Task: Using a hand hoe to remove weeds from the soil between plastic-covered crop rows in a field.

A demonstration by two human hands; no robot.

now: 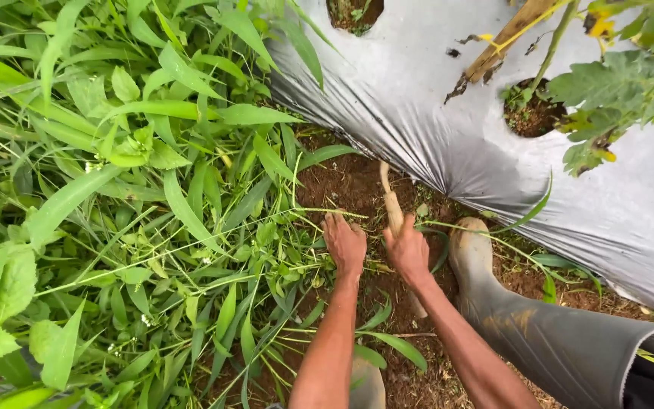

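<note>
— Nearest, what do you see?

— Two bare forearms reaching down, and beside them on the right a grey rubber boot [539, 326], muddy at the toe, planted on the soil.

— And the hands?

— Left hand [344, 244] lies palm down at the edge of the weeds [138, 227], fingers bent into the stems; whether it has closed on a bunch I cannot tell. Right hand [408, 251] is wrapped around a pale wooden handle [392, 204], which rises past the knuckles and points away from the person.

— What ground is under them?

— Reddish-brown soil [350, 185], bare in a narrow strip between the greenery and a sheet of silver plastic mulch [418, 113].

— Farther off?

— Round planting holes cut in the sheet, a leafy plant [615, 91] growing from one, a wooden stake [505, 38] beside it.
</note>
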